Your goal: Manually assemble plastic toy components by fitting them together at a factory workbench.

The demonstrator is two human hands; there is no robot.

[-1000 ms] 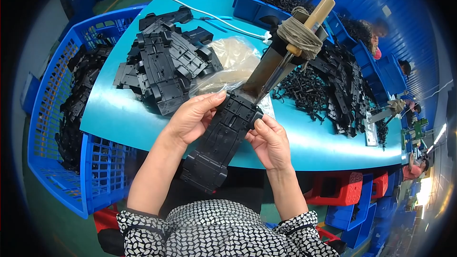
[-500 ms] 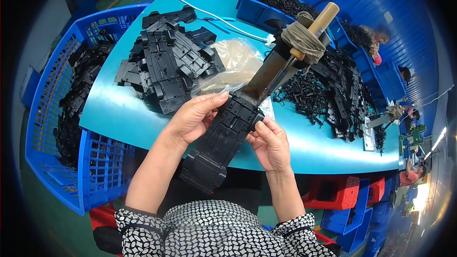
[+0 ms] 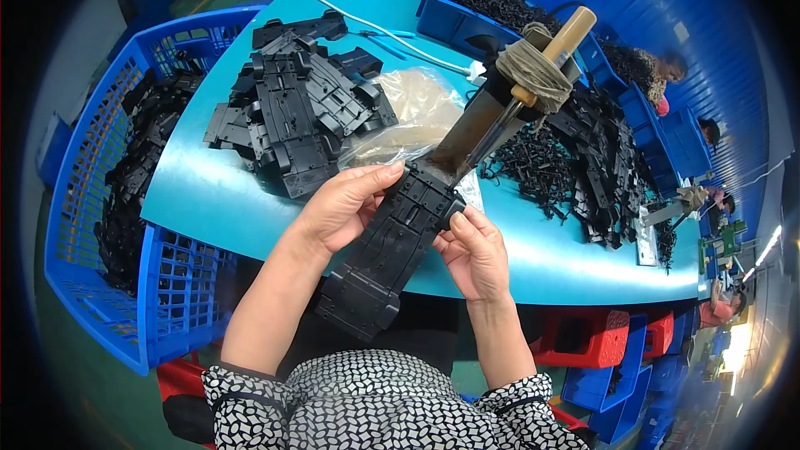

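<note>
My left hand (image 3: 346,207) and right hand (image 3: 477,252) grip black plastic part (image 3: 385,243) by opposite edges; steady alignment advisable at wooden-handled tool (image 3: 523,95).

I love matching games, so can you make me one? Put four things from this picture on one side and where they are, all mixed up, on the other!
Things:
1. long black moulded plastic part
2. large blue openwork plastic basket
3. crumpled clear plastic bag
4. grey-brown cloth strip

Places:
A. lying on the smooth turquoise table
B. wrapped beside a pale wooden handle
C. held between the left hand and right hand
D. at the table's left side, with black parts inside

Right pairs: 1-C, 2-D, 3-A, 4-B
</note>
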